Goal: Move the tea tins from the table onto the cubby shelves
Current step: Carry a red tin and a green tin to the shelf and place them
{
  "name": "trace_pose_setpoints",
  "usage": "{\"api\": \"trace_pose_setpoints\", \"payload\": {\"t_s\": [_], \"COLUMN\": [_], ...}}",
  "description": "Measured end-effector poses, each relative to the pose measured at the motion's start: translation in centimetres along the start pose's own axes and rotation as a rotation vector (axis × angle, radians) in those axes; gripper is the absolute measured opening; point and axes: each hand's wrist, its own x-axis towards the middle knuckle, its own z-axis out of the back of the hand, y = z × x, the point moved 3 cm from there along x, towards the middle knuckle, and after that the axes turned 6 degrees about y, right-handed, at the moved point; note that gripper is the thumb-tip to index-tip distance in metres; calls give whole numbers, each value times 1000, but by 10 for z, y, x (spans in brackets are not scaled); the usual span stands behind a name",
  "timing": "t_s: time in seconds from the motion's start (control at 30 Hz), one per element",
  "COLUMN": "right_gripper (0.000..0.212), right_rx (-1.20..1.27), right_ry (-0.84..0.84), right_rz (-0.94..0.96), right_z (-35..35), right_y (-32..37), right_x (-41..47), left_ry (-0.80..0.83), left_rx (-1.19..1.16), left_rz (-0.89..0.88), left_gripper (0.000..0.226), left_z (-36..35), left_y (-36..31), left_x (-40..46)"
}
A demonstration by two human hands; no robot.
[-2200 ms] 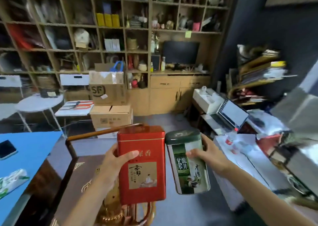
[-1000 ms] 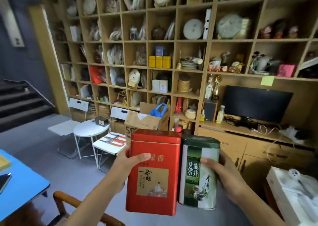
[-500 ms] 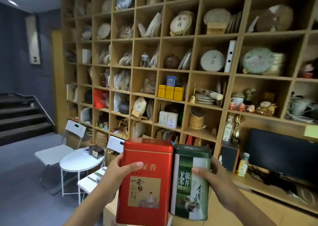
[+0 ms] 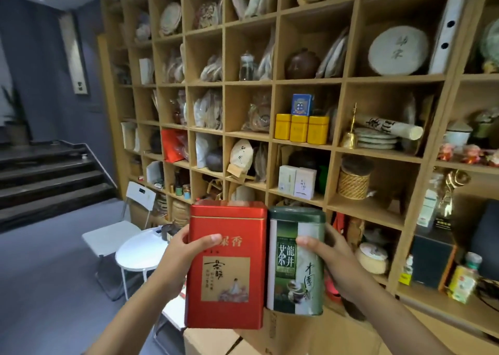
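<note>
Nearest: left hand [image 4: 179, 257] grasping red tea tin [image 4: 225, 265], thumb across its front; right hand [image 4: 333, 258] grasping green tea tin [image 4: 295, 260], thumb on its label. Both tins upright, side by side, just touching, held in the air before the shelves. Below them: cardboard box [image 4: 213, 341]. Left, beyond: round white worktop [image 4: 140, 252], white chair [image 4: 113, 236]. Farthest: wooden cubby shelves [image 4: 334, 79] holding three yellow tins [image 4: 301, 128] and tea cakes.
</note>
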Motion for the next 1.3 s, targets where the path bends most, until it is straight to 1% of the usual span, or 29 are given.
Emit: {"api": "trace_pose_setpoints", "payload": {"t_s": [0.1, 0.23, 0.4, 0.47, 0.53, 0.67, 0.73, 0.83, 1.0, 1.13, 1.2, 1.27, 1.3], "right_gripper": [66, 72, 59, 64, 74, 84, 88, 79, 67, 75, 77, 81, 80], "right_rx": [13, 22, 31, 30, 36, 12, -5, -28, -58, -82, -90, -101, -106], "right_ry": [19, 41, 55, 52, 42, 20, -16, -67, -217, -399, -492, -560, -588], "right_rz": [22, 69, 112, 121, 122, 126, 126, 129, 169, 219, 258, 304, 324], "right_z": [4, 3, 4, 3, 2, -2, -4, -7, -16, -23, -24, -24, -23], "right_y": [-12, -18, -19, -22, -25, -31, -36, -43, -44, -32, -19, -2, 7], "right_x": [61, 148, 247, 281, 311, 362, 384, 420, 489, 546, 574, 600, 613], "left_ry": [-31, -60, -82, -72, -61, -23, 9, 65, 153, 242, 252, 266, 283], "left_rx": [-5, 13, 78, 82, 69, 67, 60, 35, -11, -62, -86, -121, -128], "left_rz": [-12, -31, -87, -102, -100, -112, -118, -114, -135, -165, -191, -222, -234], "left_gripper": [78, 84, 84, 82, 83, 80, 75, 67, 52, 72, 81, 85, 86], "left_z": [17, 45, 76, 85, 96, 119, 131, 150, 183, 203, 207, 207, 205], "left_y": [6, 3, -12, -15, -15, -9, -4, 4, 9, -5, -17, -32, -39], "left_x": [47, 120, 207, 237, 264, 318, 349, 399, 498, 582, 621, 658, 675]}}
